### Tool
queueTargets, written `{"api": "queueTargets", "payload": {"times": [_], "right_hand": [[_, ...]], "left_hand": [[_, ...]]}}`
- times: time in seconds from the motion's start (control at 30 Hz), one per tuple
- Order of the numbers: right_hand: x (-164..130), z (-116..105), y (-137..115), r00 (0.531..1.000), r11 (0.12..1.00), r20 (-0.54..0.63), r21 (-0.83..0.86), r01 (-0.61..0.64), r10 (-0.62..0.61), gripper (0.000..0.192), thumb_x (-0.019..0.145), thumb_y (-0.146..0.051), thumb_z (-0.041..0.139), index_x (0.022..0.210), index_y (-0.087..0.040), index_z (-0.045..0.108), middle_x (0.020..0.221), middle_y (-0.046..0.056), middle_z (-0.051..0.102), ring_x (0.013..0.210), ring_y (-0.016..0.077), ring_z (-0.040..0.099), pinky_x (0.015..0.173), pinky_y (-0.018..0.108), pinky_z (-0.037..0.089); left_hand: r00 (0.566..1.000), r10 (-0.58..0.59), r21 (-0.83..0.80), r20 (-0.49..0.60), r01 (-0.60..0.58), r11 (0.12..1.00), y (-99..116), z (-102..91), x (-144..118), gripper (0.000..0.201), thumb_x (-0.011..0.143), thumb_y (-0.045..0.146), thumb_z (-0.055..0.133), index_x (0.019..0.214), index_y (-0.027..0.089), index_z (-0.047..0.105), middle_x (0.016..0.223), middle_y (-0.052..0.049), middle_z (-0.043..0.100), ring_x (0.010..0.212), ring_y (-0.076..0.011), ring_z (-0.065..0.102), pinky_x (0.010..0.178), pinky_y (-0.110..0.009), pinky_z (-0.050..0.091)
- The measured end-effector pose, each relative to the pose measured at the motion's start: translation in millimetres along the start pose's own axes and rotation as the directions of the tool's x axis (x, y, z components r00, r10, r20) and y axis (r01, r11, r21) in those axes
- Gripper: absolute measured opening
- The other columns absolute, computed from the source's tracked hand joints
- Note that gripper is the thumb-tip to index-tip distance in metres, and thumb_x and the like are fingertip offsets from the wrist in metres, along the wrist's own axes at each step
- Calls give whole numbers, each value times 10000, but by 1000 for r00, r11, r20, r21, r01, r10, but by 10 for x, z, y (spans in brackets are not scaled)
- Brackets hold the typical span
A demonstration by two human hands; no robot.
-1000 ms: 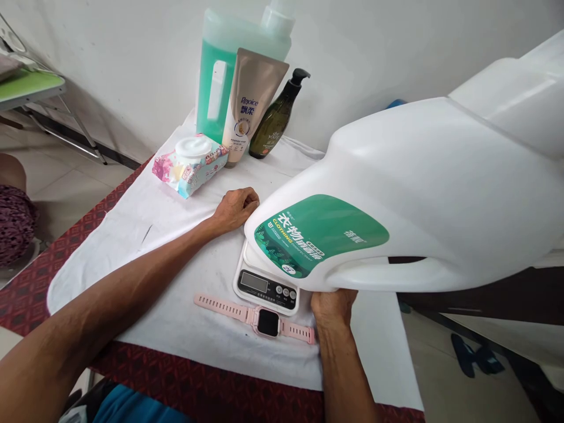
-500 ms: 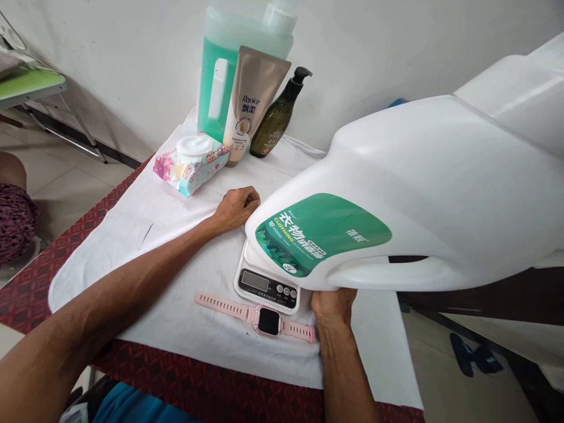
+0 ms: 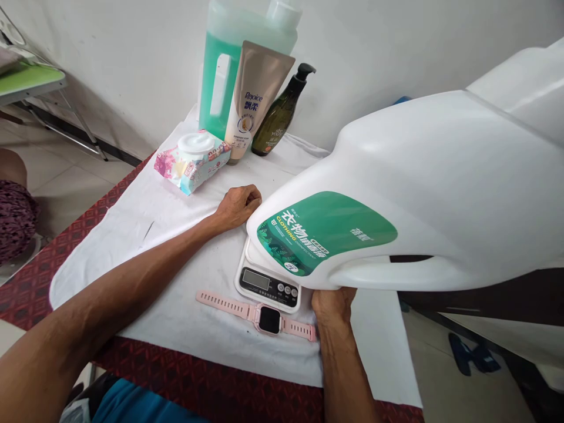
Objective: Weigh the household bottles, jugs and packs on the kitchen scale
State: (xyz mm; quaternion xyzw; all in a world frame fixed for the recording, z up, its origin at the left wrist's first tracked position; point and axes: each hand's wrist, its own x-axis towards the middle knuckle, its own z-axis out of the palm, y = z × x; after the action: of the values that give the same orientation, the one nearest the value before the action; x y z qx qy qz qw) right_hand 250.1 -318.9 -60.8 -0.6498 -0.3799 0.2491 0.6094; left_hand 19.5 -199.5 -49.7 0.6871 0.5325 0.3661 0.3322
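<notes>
A large white bottle of clothing disinfectant (image 3: 396, 176) with a green label stands on a small kitchen scale (image 3: 268, 288) and fills the right of the view. My left hand (image 3: 239, 205) rests on the white cloth just left of the bottle's base, fingers curled in, with nothing visible in them. My right hand (image 3: 333, 301) is low beside the scale, partly behind the bottle's handle side; its fingers are hidden. In front of the scale lies a pink smartwatch (image 3: 268, 320) with its strap spread flat and its screen dark. The scale's display looks blank.
Behind my left hand stand a wet wipes pack (image 3: 192, 161), a jug of green liquid (image 3: 214, 88), a Rejoice tube (image 3: 255, 100) and a dark pump bottle (image 3: 279, 114). White cloth (image 3: 176, 294) covers a red patterned tablecloth (image 3: 211, 376). At left, part of another person (image 3: 17, 217) shows.
The view has shifted very slightly. Both hands, the bottle, the scale and the watch keep their places.
</notes>
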Motion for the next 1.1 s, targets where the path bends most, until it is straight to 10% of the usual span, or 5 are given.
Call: {"api": "queueTargets", "payload": {"times": [0.53, 0.77, 1.1], "right_hand": [[7, 79, -84, 995, 987, 41, 134, 87, -94, 603, 686, -426, 843, 1235, -211, 712, 1400, 65, 665, 1401, 273, 539, 1219, 509, 424], [-38, 107, -493, 998, 937, 62, 350, -2, -22, 348, 847, -450, 684, 1099, -219, 745, 1207, 48, 720, 1320, 289, 608, 1139, 520, 512], [53, 58, -900, 933, 824, -70, 448, 346, -354, 451, 893, -687, 662, 1095, -296, 762, 1035, 44, 739, 1137, 312, 696, 840, 466, 651]], "left_hand": [[1000, -11, -13, 11, 11, 1000, 13, -12, -5, 189, 903, 201, 565, 922, 140, 743, 813, -24, 736, 725, -156, 617, 731, -272, 480], [1000, -27, -5, 15, 27, 1000, 22, -10, -2, 170, 907, 190, 577, 932, 149, 741, 864, -36, 755, 757, -164, 637, 746, -271, 494], [1000, -16, -10, 3, 16, 1000, 45, -23, 13, 117, 879, 182, 607, 863, 146, 717, 775, -4, 721, 708, -147, 588, 734, -263, 478]]}}
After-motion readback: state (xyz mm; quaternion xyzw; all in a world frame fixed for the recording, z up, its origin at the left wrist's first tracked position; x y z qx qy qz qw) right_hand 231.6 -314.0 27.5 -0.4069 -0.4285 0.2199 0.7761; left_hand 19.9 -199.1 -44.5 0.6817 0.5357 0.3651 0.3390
